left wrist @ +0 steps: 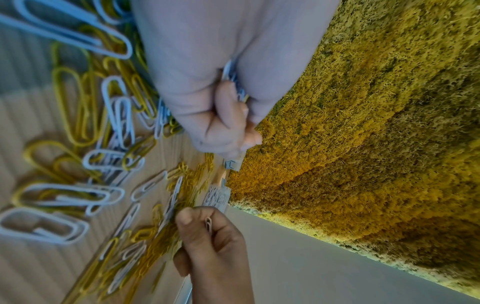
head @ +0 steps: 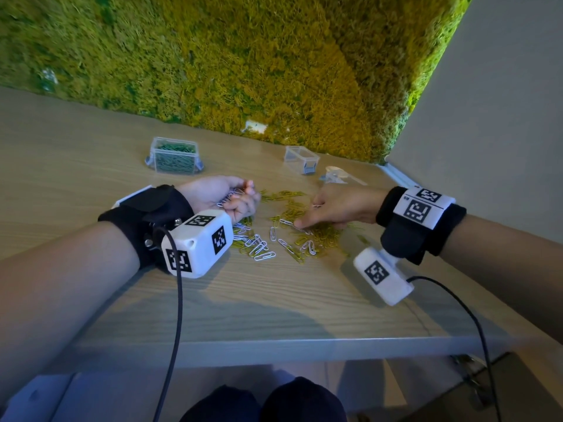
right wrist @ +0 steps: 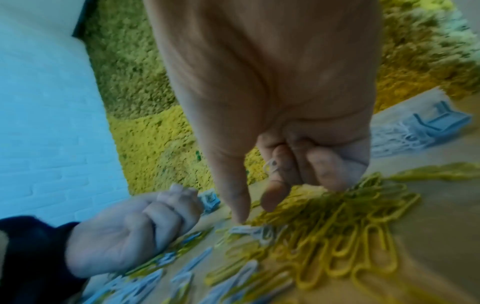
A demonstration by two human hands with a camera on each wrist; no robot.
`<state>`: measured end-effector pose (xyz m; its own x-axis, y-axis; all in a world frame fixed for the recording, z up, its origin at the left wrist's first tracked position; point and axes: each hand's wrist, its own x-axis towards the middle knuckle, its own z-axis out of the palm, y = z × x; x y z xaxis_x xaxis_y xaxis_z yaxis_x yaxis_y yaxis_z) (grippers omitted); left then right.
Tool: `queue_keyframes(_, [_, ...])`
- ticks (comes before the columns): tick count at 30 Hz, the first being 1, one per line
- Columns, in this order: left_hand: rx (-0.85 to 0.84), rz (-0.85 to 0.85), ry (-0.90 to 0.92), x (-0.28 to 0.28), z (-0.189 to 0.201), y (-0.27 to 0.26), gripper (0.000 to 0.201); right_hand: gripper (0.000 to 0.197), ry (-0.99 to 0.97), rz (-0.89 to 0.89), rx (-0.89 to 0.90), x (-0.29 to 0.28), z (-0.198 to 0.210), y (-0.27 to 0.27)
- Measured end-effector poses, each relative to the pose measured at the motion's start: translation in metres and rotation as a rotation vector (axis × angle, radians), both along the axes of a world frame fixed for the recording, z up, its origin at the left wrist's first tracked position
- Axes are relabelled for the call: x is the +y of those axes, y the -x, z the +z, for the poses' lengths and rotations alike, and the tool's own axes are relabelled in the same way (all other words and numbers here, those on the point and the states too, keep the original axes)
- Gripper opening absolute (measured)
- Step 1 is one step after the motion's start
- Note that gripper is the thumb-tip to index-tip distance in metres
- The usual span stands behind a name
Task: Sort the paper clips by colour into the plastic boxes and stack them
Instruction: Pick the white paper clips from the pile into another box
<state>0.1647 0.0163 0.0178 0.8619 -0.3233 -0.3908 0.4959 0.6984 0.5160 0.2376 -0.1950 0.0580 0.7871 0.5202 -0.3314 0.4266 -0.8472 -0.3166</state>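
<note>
— Which step is this, would you say?

— Picking the white clips out of the mixed heap. The left hand [head: 227, 197] lies palm-up on the pale wooden table [head: 91, 178], fingers curled round a bundle of white plastic-coated paper clips [head: 229, 197]. The right hand [head: 332, 205] has one white clip tucked under its bent fingers, while the thumb and forefinger reach down to another white clip [head: 288, 222] at the edge of the yellow paper clips [head: 320, 233].

— And the boxes?

— The clear plastic box full of green clips [head: 174, 156] stands at the back left, lid off. A second, smaller clear plastic box with grey latches [head: 301, 159] sits well apart to the right, near the moss wall [head: 274, 71]; from the right wrist view it seems to hold some white clips already.

— So a long way to go?

— I judge so: green looks done, white is part gathered, yellow lies untouched, nothing stacked.

— Next move?

— A fine pinch on that flat white clip, lifting it free without dragging yellow ones along, then passing it to the left hand's bundle.
</note>
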Motion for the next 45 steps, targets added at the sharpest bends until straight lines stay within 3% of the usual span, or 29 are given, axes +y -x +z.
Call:
queue_keyframes(5, [-0.018,-0.018,0.030,0.000,-0.001,-0.002,0.023,0.040,0.055,0.080,-0.140,0.008,-0.006,-0.001])
queue_keyframes(8, [-0.030,-0.001,0.026,0.000,-0.003,-0.004,0.021,0.032,0.118,0.114,-0.122,0.014,-0.003,-0.002])
queue_keyframes(12, [-0.030,0.008,0.047,0.000,-0.002,-0.003,0.016,0.038,0.151,0.140,-0.058,0.017,-0.003,-0.008])
queue_keyframes(16, [-0.062,0.017,-0.035,-0.004,-0.001,-0.002,0.028,0.031,0.017,0.076,0.097,0.012,0.010,-0.012])
queue_keyframes(20, [-0.080,-0.051,-0.054,-0.005,-0.001,-0.002,0.047,0.034,-0.303,0.123,0.190,0.021,0.028,-0.003])
queue_keyframes(23, [-0.093,-0.109,-0.029,-0.005,-0.002,-0.002,0.053,0.025,-0.423,0.176,0.088,0.037,0.030,0.010])
queue_keyframes(25, [-0.072,-0.102,-0.009,-0.004,-0.002,-0.002,0.048,0.034,-0.379,0.173,-0.001,0.042,0.031,0.010])
queue_keyframes(28, [-0.044,-0.051,0.014,-0.004,-0.001,-0.001,0.032,0.018,-0.107,0.178,-0.153,0.035,0.032,0.001])
queue_keyframes(30, [-0.039,-0.018,0.031,-0.003,-0.001,-0.002,0.023,0.009,0.156,0.205,-0.159,0.024,0.029,-0.003])
queue_keyframes(32, [-0.031,-0.012,0.043,-0.003,-0.001,-0.002,0.018,0.006,0.243,0.216,-0.134,0.014,0.020,-0.004])
queue_keyframes(40, [-0.036,-0.001,0.051,-0.001,-0.003,-0.002,0.021,0.012,0.132,0.242,-0.127,0.004,0.004,-0.012])
queue_keyframes(42, [-0.025,0.001,0.057,0.001,-0.003,-0.003,0.026,0.010,-0.006,0.197,-0.094,0.005,0.006,-0.011])
queue_keyframes(45, [-0.017,0.012,0.064,0.002,-0.004,-0.004,0.035,0.015,-0.306,0.088,0.121,0.008,0.006,-0.004])
